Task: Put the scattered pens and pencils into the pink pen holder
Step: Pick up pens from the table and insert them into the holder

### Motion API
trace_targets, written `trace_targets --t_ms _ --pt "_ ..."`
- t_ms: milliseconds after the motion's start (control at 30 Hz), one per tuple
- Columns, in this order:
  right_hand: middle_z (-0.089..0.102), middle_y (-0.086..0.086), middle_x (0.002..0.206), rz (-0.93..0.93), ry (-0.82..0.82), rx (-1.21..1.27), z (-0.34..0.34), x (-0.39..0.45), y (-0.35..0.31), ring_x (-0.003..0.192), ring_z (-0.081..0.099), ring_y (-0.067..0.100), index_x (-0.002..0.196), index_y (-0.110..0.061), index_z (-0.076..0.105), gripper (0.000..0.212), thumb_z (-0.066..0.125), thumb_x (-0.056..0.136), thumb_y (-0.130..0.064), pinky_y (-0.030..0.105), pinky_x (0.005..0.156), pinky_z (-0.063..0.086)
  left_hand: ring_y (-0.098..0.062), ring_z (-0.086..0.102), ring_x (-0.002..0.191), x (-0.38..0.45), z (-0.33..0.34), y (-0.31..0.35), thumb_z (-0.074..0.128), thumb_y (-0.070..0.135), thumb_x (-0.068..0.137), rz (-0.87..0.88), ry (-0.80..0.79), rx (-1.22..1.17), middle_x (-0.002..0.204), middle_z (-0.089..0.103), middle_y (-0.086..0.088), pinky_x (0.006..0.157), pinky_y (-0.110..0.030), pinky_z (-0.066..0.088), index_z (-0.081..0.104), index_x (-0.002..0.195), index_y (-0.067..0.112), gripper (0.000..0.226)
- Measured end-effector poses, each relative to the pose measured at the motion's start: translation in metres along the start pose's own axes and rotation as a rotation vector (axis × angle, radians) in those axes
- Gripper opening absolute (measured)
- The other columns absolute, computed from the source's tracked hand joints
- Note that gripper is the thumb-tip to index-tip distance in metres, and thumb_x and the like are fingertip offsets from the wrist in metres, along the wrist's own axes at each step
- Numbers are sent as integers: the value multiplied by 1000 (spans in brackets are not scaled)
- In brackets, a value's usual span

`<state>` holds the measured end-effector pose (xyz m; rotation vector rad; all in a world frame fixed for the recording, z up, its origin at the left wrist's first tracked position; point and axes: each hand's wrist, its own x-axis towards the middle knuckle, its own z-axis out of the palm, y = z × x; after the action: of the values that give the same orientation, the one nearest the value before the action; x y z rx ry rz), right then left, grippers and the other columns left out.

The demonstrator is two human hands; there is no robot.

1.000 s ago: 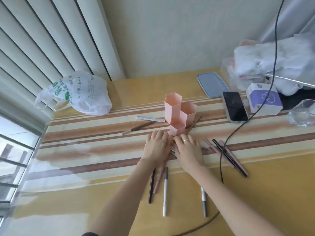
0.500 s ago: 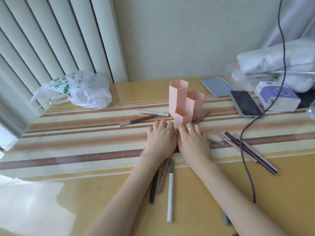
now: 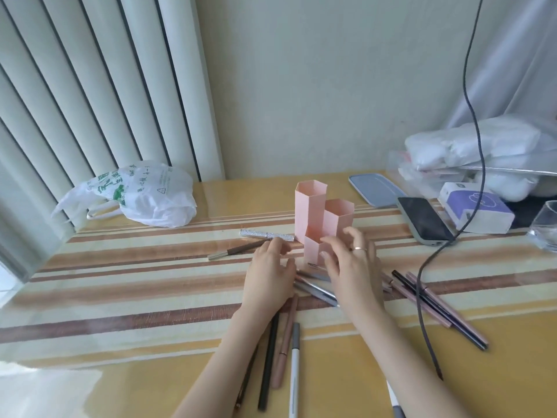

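The pink pen holder (image 3: 313, 215), three joined hexagonal tubes, stands upright mid-table. My left hand (image 3: 269, 276) hovers just left of its low front tube, fingers apart, holding nothing. My right hand (image 3: 351, 267) is lifted in front of the holder's right side, fingers spread, empty, a ring on one finger. Pens lie scattered: a silver glitter pen (image 3: 266, 235) and a brown pencil (image 3: 238, 252) to the left, grey pens (image 3: 316, 292) between my hands, black, pink and white pens (image 3: 284, 360) near my left forearm, dark and pink pencils (image 3: 437, 306) to the right.
The table (image 3: 135, 282) carries a striped cloth under clear film. A white plastic bag (image 3: 144, 197) sits at the back left. A blue lid (image 3: 373, 190), phone (image 3: 423, 224), purple-white box (image 3: 476, 211), glass (image 3: 547, 226) and wrapped bundles stand at the right. A dark cable (image 3: 422, 297) hangs across.
Both hands have lifted off the table and drawn apart, fingers spreading near the holder. The grey pens between them have come into sight. The camera has tilted up.
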<state>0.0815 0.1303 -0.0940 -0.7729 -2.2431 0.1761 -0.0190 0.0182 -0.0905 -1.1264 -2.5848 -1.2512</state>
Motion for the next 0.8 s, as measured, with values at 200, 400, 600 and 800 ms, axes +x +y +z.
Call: trace_targets --t_ms 200,400,600,800 --pt "55 5 109 -8 -156 56 -3 1 5 93 53 31 91 -21 59 5 58 90 -26 36 68 43 -27 44 115 13 -15 -22 48 -1 83 -84 25 123 124 58 -6 95 -32 35 59 119 12 40" --pt "48 3 100 -48 -225 78 -8 -3 2 92 50 29 88 -21 52 14 49 90 -34 36 69 41 -22 19 143 38 -28 -30 38 -10 83 -82 -63 315 153 31 0 115 -42 20 37 143 21 68" --pt "44 -1 95 -31 -228 45 -10 -2 -1 87 48 25 82 -23 50 34 27 84 -48 35 71 37 -16 2 148 59 -29 -40 36 10 98 -54 -342 429 159 18 5 116 -54 -1 15 150 25 58" --pt "46 -3 90 -49 -188 34 -9 -3 0 82 48 22 86 -24 59 35 33 84 -47 33 69 38 -21 31 130 49 -33 -49 45 31 96 6 -180 492 138 43 3 105 -41 28 44 134 24 38"
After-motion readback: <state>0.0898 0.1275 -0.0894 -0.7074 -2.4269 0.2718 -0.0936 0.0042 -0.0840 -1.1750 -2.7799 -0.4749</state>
